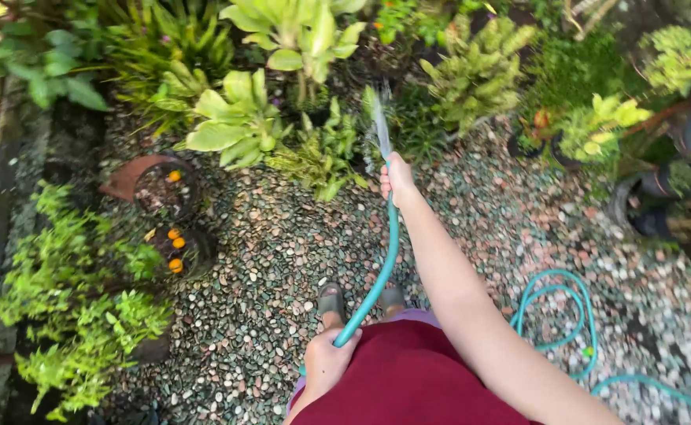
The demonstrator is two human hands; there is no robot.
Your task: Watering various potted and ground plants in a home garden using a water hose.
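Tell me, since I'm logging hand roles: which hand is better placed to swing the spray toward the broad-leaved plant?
Probably the right hand: it grips the teal hose at its spraying tip, arm outstretched. The left hand holds the hose farther back, near the body.

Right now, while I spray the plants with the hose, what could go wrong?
1. The spare teal hose lies in loops on the pebble ground close behind your feet; a step back could catch a loop and trip you.
2. The pebbles may get wet and slippery under your sandals.
3. The water jet looks narrow; held by the right hand, it might batter the small plant.
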